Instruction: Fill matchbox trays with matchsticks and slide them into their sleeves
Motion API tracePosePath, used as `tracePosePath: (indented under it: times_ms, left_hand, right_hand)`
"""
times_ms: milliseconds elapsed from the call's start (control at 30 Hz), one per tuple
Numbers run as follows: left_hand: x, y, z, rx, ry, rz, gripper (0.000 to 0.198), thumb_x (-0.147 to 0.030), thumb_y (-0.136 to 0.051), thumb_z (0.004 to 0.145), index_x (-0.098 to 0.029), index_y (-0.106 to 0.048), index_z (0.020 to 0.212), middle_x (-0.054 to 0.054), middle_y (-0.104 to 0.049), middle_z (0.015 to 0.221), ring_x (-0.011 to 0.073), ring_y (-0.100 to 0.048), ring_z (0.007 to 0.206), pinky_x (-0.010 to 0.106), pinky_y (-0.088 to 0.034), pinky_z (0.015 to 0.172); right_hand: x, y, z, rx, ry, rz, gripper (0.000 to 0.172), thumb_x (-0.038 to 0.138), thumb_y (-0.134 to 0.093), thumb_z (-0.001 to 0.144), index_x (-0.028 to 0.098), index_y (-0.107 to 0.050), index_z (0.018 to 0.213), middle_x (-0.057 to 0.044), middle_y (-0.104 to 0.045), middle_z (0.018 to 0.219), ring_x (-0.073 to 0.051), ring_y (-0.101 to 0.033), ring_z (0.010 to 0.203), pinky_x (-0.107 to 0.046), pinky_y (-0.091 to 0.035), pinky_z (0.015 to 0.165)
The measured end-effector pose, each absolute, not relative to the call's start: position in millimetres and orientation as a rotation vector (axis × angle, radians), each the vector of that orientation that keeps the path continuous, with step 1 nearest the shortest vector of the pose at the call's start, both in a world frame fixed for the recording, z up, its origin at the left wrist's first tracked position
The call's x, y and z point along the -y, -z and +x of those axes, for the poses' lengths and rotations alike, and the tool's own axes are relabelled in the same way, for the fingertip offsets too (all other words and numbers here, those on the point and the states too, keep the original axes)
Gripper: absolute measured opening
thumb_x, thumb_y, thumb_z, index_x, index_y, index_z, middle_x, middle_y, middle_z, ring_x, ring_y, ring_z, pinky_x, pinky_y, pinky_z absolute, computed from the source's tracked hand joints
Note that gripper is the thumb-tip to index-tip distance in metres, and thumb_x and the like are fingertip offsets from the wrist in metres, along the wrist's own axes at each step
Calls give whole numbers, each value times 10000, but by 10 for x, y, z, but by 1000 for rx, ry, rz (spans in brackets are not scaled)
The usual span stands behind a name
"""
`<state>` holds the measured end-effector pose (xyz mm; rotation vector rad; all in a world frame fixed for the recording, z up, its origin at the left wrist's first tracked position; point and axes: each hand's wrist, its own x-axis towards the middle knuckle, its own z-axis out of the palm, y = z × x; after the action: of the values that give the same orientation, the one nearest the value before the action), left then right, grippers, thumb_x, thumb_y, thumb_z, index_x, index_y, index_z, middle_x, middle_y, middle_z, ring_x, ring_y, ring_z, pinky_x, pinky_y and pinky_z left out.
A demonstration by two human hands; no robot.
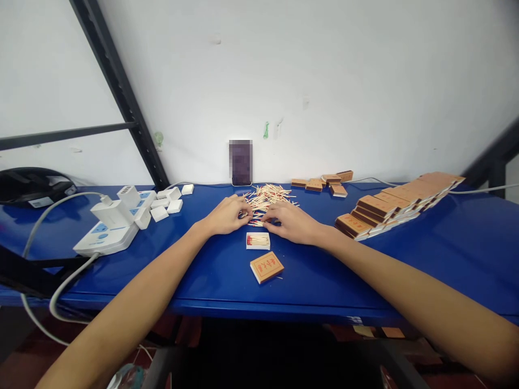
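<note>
A loose pile of red-tipped matches (271,195) lies on the blue table, with my hands at its near edge. My left hand (230,215) is on the left side, its fingers curled and closed on a few matches. From the right, my right hand (291,222) reaches in with thumb and forefinger pinched on matches at the pile's front. Just below the hands sits an open white matchbox tray (258,241) partly filled with matches, their red heads to the left. Nearer me lies an orange-brown matchbox cover (267,267), turned at an angle.
Stacked matchboxes (389,202) run along the right, and several more boxes (320,182) lie at the back. A phone (240,163) leans on the wall. On the left are a power strip (106,244) with chargers, white blocks (167,203) and a cable (38,229).
</note>
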<state>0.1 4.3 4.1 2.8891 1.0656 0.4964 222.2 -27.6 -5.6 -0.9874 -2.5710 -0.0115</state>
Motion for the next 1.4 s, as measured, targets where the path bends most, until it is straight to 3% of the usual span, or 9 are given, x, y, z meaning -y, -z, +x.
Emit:
tracePosePath:
  times_ms: [367, 567, 900, 1100, 1400]
  left_hand:
    - [-51, -51, -29, -1103, -462, 2869, 196, -316, -484, 878, -197, -638, 854, 43, -594, 881, 212, -502, 898, 340, -377, 826]
    - [-30, -59, -13, -1082, -458, 2849, 137, -277, -520, 818, -201, -634, 807, 30, -603, 852, 200, -513, 853, 335, -389, 825]
    - [-33, -43, 4, -1022, -462, 2845, 203, -273, -502, 848, -212, -682, 921, 41, -607, 873, 203, -526, 865, 356, -394, 856]
    - [-13, -44, 17, -1003, -416, 2864, 280, -231, -466, 875, -234, -695, 1037, 49, -577, 889, 204, -507, 874, 354, -389, 839]
    - [-12, -57, 15, -1003, -426, 2898, 319, -194, -426, 884, -244, -694, 1049, 49, -559, 886, 203, -496, 874, 352, -387, 820]
  right_hand:
    - [277, 70, 2188, 2558, -39, -915, 211, 252, -515, 913, 180, -709, 955, -76, -660, 876, -206, -572, 867, -341, -423, 801]
    - [202, 62, 2246, 2461, 53, -1048, 250, 205, -469, 920, 173, -687, 1038, -89, -674, 973, -218, -567, 956, -349, -415, 838]
    - [91, 39, 2225, 2549, 250, -1185, 247, 243, -477, 926, 169, -696, 839, -97, -635, 867, -224, -543, 859, -335, -362, 720]
    - [82, 83, 2183, 2532, 195, -1148, 214, 241, -494, 922, 156, -691, 908, -94, -655, 926, -215, -546, 892, -330, -373, 782]
    - [115, 65, 2160, 2583, 95, -1084, 299, 211, -410, 941, 178, -703, 993, -90, -649, 931, -230, -541, 939, -359, -361, 833]
